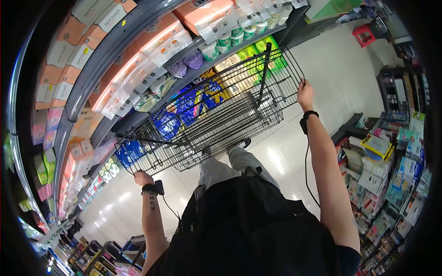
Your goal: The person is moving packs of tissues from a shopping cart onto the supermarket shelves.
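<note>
A long black wire rack point(221, 120) stretches across in front of my body, tilted up to the right. At its lower left corner my left hand point(143, 178) is closed round the wire. My right hand point(305, 95) grips the wire at the upper right end. A dark upright bar point(264, 69) stands out within the rack's right part. Through the mesh show blue packs point(166, 124) and green packs point(271, 53) on the bottom shelf. Both wrists wear black bands with a small device and a cable.
Shelves point(110, 120) with pink tissue packs point(159, 34) and paper cups point(224, 43) run along the left and top. Racks of packaged goods point(386, 161) line the right side. A red stool point(363, 35) stands at the far upper right on the pale tiled floor point(338, 85).
</note>
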`<state>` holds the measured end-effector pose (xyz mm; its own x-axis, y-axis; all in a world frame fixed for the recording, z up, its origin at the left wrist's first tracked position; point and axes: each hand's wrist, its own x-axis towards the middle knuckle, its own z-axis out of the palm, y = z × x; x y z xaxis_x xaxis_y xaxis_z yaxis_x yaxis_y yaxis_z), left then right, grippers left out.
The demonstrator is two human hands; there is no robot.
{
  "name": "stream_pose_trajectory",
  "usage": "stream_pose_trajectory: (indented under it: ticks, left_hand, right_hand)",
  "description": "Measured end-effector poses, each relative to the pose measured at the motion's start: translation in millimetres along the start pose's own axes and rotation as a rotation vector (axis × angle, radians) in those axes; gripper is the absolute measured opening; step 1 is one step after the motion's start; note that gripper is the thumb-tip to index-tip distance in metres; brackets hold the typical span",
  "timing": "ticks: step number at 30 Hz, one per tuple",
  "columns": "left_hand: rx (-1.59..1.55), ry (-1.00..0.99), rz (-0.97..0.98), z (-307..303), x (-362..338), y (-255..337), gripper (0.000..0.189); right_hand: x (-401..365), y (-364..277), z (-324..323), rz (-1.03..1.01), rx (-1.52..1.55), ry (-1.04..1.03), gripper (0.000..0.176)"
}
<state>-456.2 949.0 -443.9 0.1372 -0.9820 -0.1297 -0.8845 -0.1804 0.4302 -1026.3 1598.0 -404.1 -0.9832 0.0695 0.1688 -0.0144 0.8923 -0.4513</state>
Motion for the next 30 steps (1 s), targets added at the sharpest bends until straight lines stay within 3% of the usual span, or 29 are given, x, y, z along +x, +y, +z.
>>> stream_pose_trajectory:
  ticks: [2, 3, 4, 7, 9, 11, 17, 19, 21, 23, 25, 26, 27, 28, 30]
  left_hand:
    - [-0.204, 0.003, -0.171, -0.8, -34.2, 35.1, 0.042]
    - [-0.156, 0.015, -0.053, 10.1, -36.8, 26.0, 0.041]
    - [-0.361, 0.064, -0.198, 9.2, -61.4, 50.6, 0.039]
    - [-0.349, 0.044, -0.030, 18.9, -90.8, 65.4, 0.036]
    - [-0.239, 0.193, 0.098, 20.8, -116.1, 85.3, 0.033]
    - [-0.244, 0.306, 0.134, 34.2, -129.4, 87.3, 0.030]
    - [-0.309, 0.272, 0.021, 29.6, -147.6, 102.8, 0.027]
    - [-0.351, 0.268, -0.017, 38.0, -143.0, 93.3, 0.028]
    - [-0.398, 0.269, -0.025, 32.4, -148.2, 103.1, 0.027]
    - [-0.382, 0.254, -0.055, 33.9, -143.9, 101.0, 0.027]
    - [-0.407, 0.241, -0.087, 30.0, -148.7, 101.4, 0.025]
    - [-0.426, 0.214, -0.097, 30.6, -146.3, 99.7, 0.025]
    - [-0.423, 0.247, -0.091, 33.6, -144.3, 101.2, 0.025]
    - [-0.412, 0.278, -0.087, 34.4, -145.6, 101.1, 0.026]
    - [-0.393, 0.288, -0.109, 31.7, -148.6, 104.9, 0.027]
  right_hand:
    - [18.3, 26.5, 0.5, -0.026, 0.012, 0.015, 0.024]
    - [23.5, 29.5, -5.6, -0.055, 0.006, 0.046, 0.024]
    - [30.0, 37.7, -6.8, -0.070, 0.023, 0.049, 0.024]
    - [54.3, 64.4, -17.8, -0.065, -0.032, 0.004, 0.025]
    - [67.9, 101.3, -0.3, -0.115, -0.045, 0.052, 0.028]
    - [78.1, 97.4, -8.5, -0.080, -0.120, 0.042, 0.029]
    - [92.3, 99.2, -7.9, -0.189, -0.094, 0.096, 0.027]
    - [95.7, 94.4, -3.9, -0.070, 0.037, 0.052, 0.028]
    - [102.8, 86.5, 2.0, -0.095, 0.056, 0.071, 0.028]
    - [119.6, 127.4, 29.3, -0.069, 0.086, 0.059, 0.031]
    - [121.5, 127.7, 27.6, -0.148, 0.044, 0.053, 0.031]
    - [126.2, 121.8, 28.0, -0.217, 0.018, 0.085, 0.032]
    - [129.4, 117.3, 30.8, -0.054, 0.106, 0.014, 0.033]
    - [130.1, 103.4, 27.1, -0.062, 0.109, 0.006, 0.033]
    - [124.8, 72.3, 8.2, -0.192, -0.009, 0.040, 0.029]
